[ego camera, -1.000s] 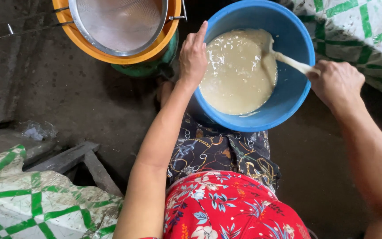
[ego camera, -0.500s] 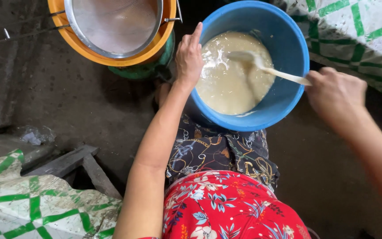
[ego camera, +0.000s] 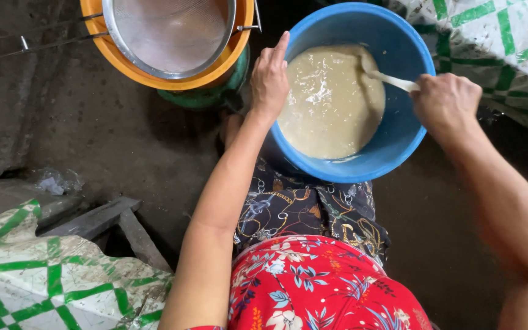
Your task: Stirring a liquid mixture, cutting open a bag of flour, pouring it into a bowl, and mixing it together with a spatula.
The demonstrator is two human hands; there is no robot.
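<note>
A dark, rough concrete floor (ego camera: 93, 140) fills the ground under the seated person, seen from above. Nearest the camera are a red flowered top (ego camera: 319, 287) and, just beyond it, a dark patterned skirt (ego camera: 313, 208) over the knees. At the lower left lies a white sheet with green checks (ego camera: 38, 281), with grey wooden planks (ego camera: 105, 220) beside it and a crumpled bit of clear plastic (ego camera: 53, 181) a little further off.

A blue bowl (ego camera: 398, 128) sits against the knees, holding a pale beige, runny batter (ego camera: 331, 104). The left hand (ego camera: 270, 76) rests on the bowl's near-left rim, fingers stretched out straight and together, touching the rim but not wrapped round it. The right hand (ego camera: 447, 101) is at the bowl's right rim, fingers closed in a fist around the handle of a white spoon (ego camera: 386, 76), whose head dips into the batter.

Beyond the left hand stands an orange bucket (ego camera: 239, 36) with a round metal sieve (ego camera: 169, 30) resting in its mouth, and a green container (ego camera: 206, 95) shows under it. At the far right lies more green-checked white sheeting (ego camera: 496, 43).
</note>
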